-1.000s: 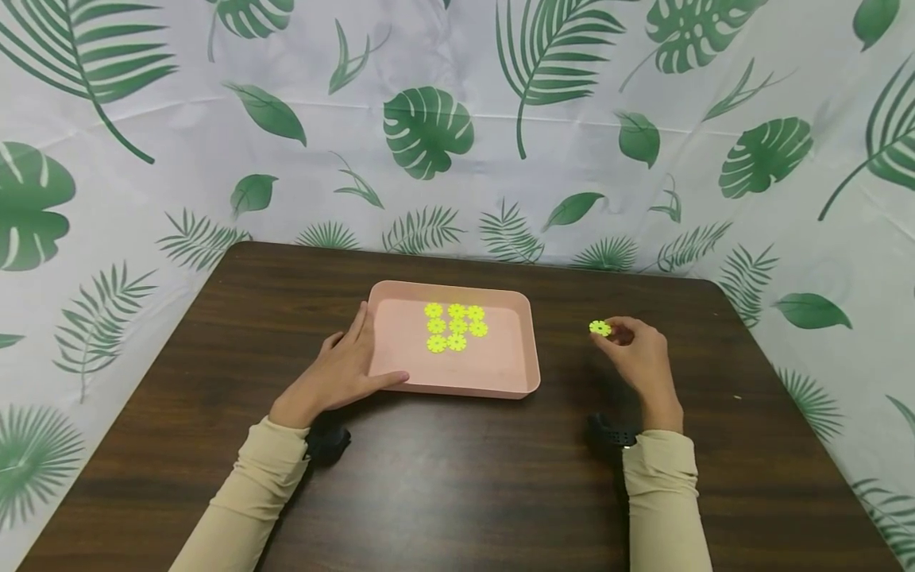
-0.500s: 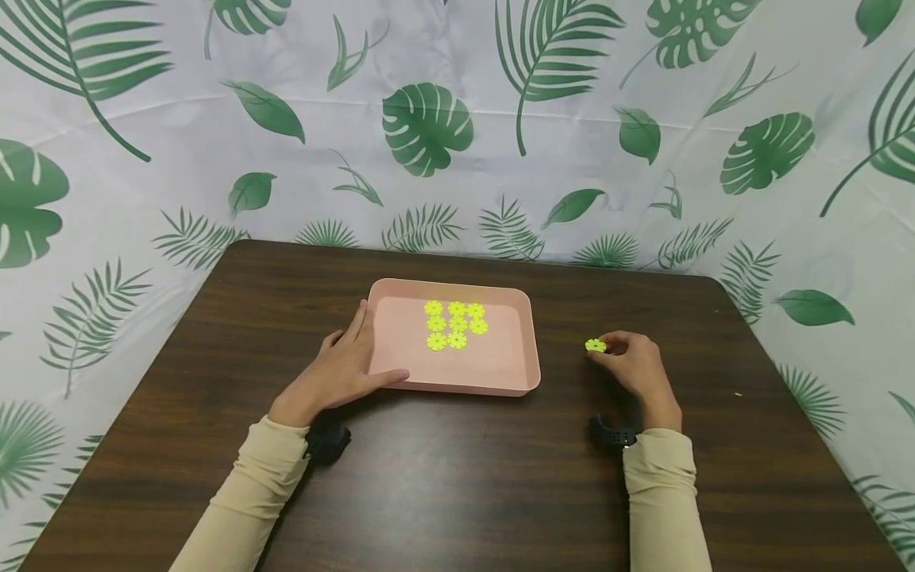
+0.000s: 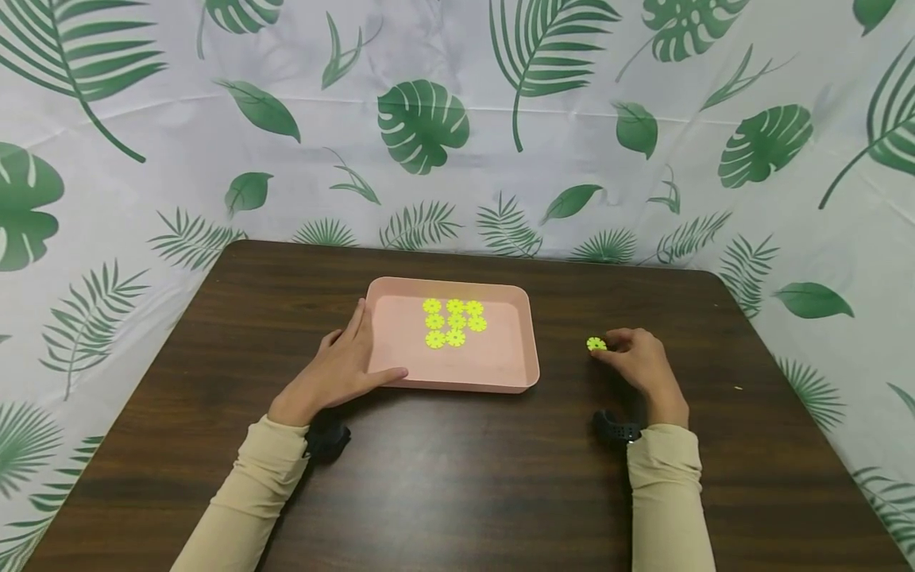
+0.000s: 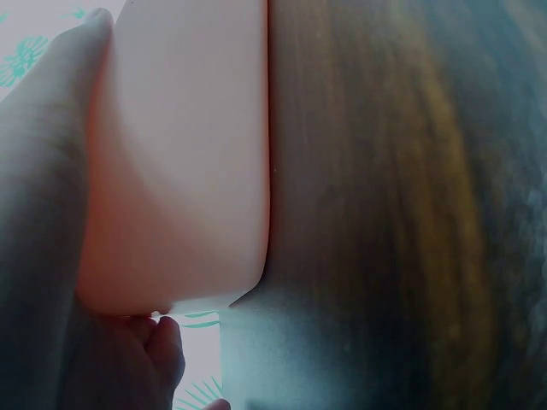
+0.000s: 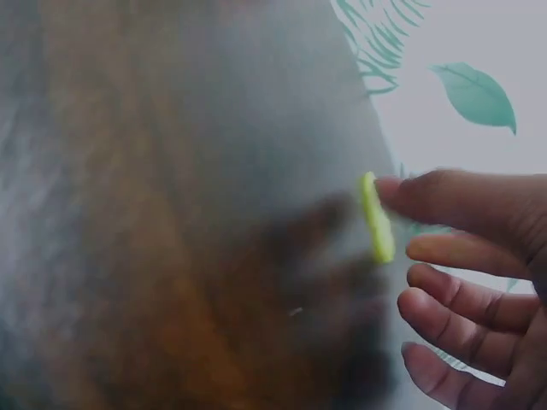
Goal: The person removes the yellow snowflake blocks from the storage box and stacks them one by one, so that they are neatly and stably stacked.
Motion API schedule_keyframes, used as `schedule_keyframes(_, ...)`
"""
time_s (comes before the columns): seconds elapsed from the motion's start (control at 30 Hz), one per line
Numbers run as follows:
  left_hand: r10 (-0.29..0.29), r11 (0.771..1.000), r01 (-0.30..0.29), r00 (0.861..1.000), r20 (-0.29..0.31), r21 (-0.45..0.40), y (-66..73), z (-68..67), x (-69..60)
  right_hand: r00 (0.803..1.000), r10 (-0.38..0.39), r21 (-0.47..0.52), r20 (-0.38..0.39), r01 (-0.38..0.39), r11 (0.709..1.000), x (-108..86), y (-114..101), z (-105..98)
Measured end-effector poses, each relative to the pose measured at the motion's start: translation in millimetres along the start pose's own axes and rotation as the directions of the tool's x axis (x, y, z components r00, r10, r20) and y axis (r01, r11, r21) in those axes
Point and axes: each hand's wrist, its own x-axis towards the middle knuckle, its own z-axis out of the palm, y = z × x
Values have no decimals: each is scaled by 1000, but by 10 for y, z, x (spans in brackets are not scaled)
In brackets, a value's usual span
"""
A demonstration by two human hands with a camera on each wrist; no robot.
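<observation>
A pink tray lies on the table. Inside it are several yellow-green notched plastic discs, flat and close together. My left hand rests against the tray's near left corner, fingers stretched along the left side and thumb at the front rim. In the left wrist view the tray's outer wall fills the space beside the thumb. To the right of the tray, my right hand pinches one more disc at the fingertips. The right wrist view shows that disc edge-on at the thumb tip, other fingers loosely bent.
The dark wooden table has a leaf-patterned cloth hanging behind it and at its sides. A tiny pale speck lies right of my right hand. Dark bands are worn on both wrists.
My right hand has come down toward the near side with the disc and tilted it; over the last half second it barely shifts. The left hand stays at the tray.
</observation>
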Motion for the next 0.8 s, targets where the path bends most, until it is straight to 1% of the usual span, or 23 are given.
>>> schedule_keyframes(0.23, 2, 1000, -3, 1000, 6, 10, 10, -12, -1, 998, -37, 35, -52, 39, 999, -60, -208, -79)
schedule_keyframes(0.33, 4, 1000, -4, 1000, 5, 17, 11, -19, 0, 994, -71, 30, -87, 74, 997, -70, -306, -87)
schedule_keyframes(0.47, 5, 1000, -5, 1000, -1, 16, 1, -26, 1, 982, -129, 24, -141, 133, 991, -57, -441, -55)
schedule_keyframes(0.67, 9, 1000, -8, 1000, -4, 21, -7, -17, -1, 954, -208, 39, -215, 221, 974, 33, -676, 72)
schedule_keyframes(0.77, 10, 1000, -10, 1000, -1, 20, -3, -12, 0, 946, -231, 61, -228, 251, 966, 80, -818, 149)
schedule_keyframes(0.8, 10, 1000, -10, 1000, 1, 21, -1, -12, 0, 946, -234, 73, -224, 256, 964, 91, -869, 175)
